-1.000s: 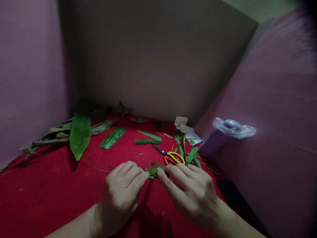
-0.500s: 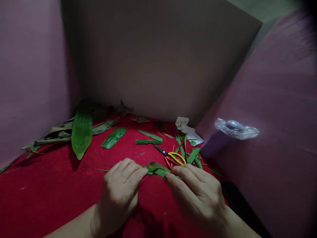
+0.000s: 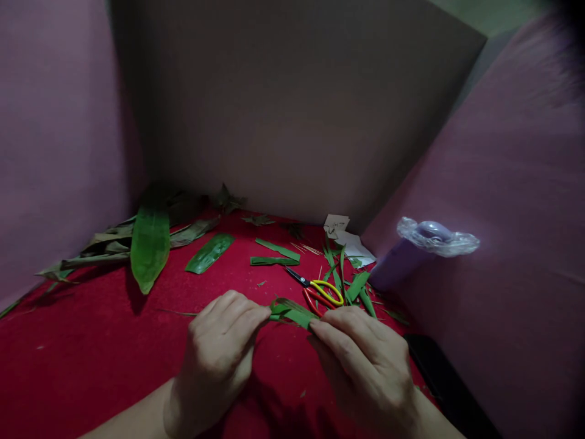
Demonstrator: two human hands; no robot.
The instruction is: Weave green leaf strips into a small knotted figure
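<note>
Between my two hands a folded green leaf strip (image 3: 296,314) is stretched, with a thinner, browner blade along its upper side. My left hand (image 3: 223,341) pinches its left end between thumb and fingers. The right end is pinched by my right hand (image 3: 365,353), whose fingertips cover that end. Just beyond the strip lie scissors (image 3: 327,292) with one yellow and one red handle loop, their dark blades pointing away to the left. Two cut leaf strips (image 3: 276,255) rest past the blade tips.
A red cloth (image 3: 114,360) covers the surface. Large leaves (image 3: 150,250) lie at the left; a cut leaf piece (image 3: 211,253) lies nearer the middle. Leaf scraps (image 3: 357,285), white paper (image 3: 356,249) and thin sticks (image 3: 311,249) lie right. A purple container (image 3: 402,262) with plastic wrap stands by the wall.
My right hand has shifted slightly right and down along the leaf strip, so a little more of the strip shows. My left hand has moved slightly left, still pinching.
</note>
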